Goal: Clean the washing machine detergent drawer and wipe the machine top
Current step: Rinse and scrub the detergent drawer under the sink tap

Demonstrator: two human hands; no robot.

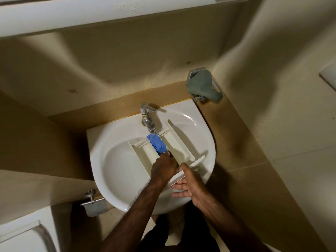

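The white detergent drawer [179, 140] lies slanted in the white sink [116, 160], its blue insert [156, 143] right under the tap spout [151, 127]. My left hand [163, 167] reaches into the drawer, its fingertips at the near end of the blue insert and hidden from me. My right hand [190, 182] holds the drawer's front panel [189, 167], thumb on top and fingers underneath. The washing machine is out of view.
A green cloth [202, 86] hangs on a metal holder at the wall corner, right of the sink. A toilet paper holder [94, 204] sticks out at the lower left. Beige tiled walls stand close around the sink, with a white shelf above.
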